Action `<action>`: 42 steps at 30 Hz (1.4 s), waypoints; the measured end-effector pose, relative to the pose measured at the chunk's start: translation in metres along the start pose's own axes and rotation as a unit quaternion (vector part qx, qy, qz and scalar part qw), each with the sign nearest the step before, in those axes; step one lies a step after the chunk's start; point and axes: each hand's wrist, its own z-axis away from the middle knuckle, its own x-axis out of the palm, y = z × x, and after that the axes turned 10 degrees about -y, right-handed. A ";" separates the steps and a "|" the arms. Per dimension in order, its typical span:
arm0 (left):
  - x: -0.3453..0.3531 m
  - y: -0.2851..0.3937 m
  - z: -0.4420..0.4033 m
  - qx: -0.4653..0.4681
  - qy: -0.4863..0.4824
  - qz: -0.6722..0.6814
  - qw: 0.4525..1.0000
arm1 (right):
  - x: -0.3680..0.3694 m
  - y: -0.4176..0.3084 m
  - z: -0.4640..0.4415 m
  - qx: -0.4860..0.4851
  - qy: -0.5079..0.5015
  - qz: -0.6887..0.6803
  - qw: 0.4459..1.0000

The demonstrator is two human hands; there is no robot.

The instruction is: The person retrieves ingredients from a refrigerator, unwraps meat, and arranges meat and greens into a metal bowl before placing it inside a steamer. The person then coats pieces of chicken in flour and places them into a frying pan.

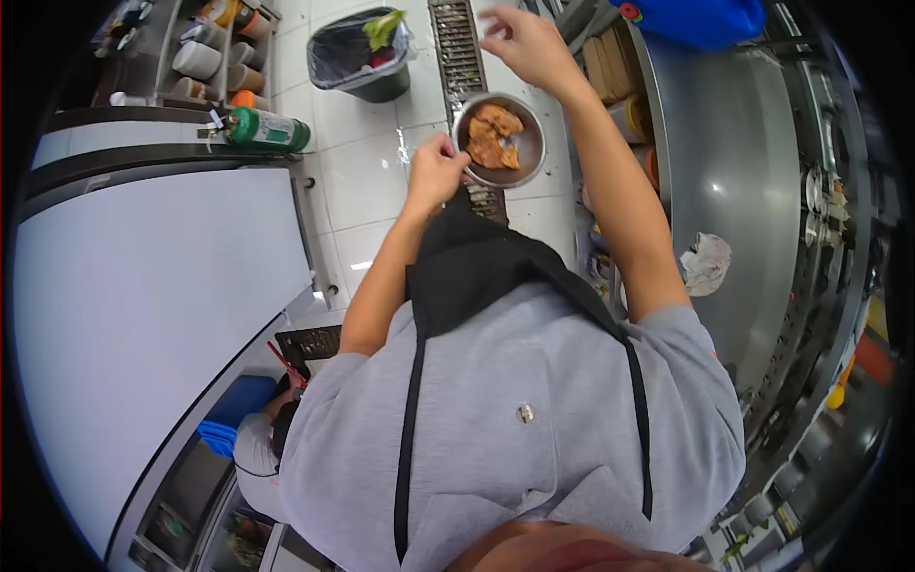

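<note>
My left hand (437, 170) grips the near left rim of a round metal bowl (534, 157), its fingers pinched at the edge. Several orange-brown pieces of food (491, 136) lie inside the bowl, mostly towards its left side. Up and to the right of the bowl, apart from it, my right hand (519, 43) is raised with its fingers curled; whether anything is between the fingertips is too small to tell.
A lined bin (391, 84) with green leaves stands on the tiled floor beside a drain grate (457, 48). A green gas cylinder (267, 130) is at left. A steel counter (729, 162) runs along the right. Another person (255, 458) is at lower left.
</note>
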 end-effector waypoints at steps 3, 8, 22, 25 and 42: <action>-0.003 0.012 -0.012 0.022 -0.010 -0.001 1.000 | -0.011 0.024 0.039 0.071 -0.136 0.126 0.980; 0.020 0.037 -0.030 0.071 -0.060 0.024 0.995 | -0.016 0.033 0.086 0.043 -0.131 0.295 0.946; 0.098 0.042 -0.072 0.040 -0.176 0.004 0.984 | -0.068 0.086 0.167 0.088 -0.119 0.406 0.902; 0.112 0.042 -0.077 0.031 -0.188 -0.004 0.982 | -0.074 0.087 0.181 0.089 -0.138 0.407 0.898; 0.151 0.050 -0.101 0.043 -0.231 -0.045 0.971 | -0.103 0.107 0.213 0.114 -0.085 0.350 0.926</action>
